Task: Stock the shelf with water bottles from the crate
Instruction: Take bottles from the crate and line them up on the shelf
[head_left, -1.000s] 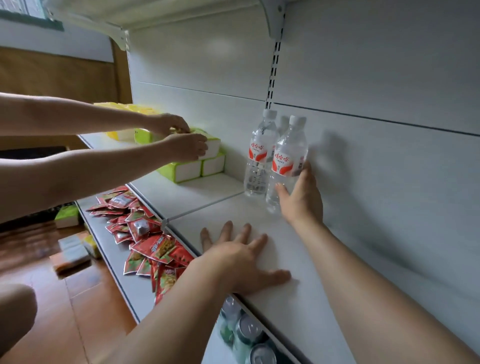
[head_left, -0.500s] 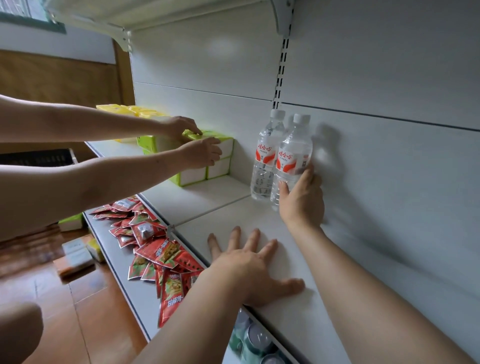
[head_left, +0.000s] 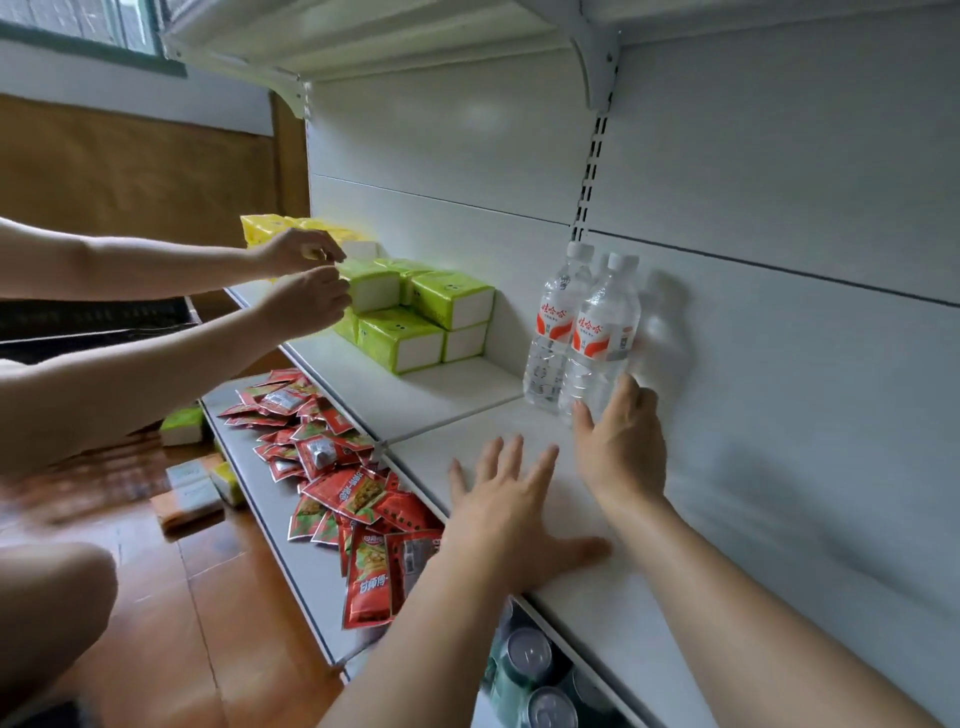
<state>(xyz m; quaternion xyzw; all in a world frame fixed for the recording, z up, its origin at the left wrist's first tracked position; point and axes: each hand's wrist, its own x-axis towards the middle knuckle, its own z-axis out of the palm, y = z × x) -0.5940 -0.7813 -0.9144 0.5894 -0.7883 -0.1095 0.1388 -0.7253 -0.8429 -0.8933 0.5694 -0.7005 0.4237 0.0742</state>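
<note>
Two clear water bottles with red-and-white labels stand upright on the white shelf (head_left: 597, 587), close to its back panel. The far bottle (head_left: 551, 317) stands free. My right hand (head_left: 621, 441) wraps the lower part of the near bottle (head_left: 602, 322), thumb on its left side and fingers on its right. My left hand (head_left: 511, 525) lies flat on the shelf near the front edge, fingers spread, holding nothing. I see no crate clearly in this view.
Another person's two hands (head_left: 306, 280) hover at stacked green tissue packs (head_left: 415, 322) further left on the same shelf. Red snack packets (head_left: 337, 467) litter the lower shelf, and cans (head_left: 530, 660) sit beneath. An upper shelf (head_left: 363, 36) hangs overhead.
My right hand keeps its hold low on the near bottle, which stands beside the far one. The other person's hands have lifted off the tissue packs. My left hand has stayed flat.
</note>
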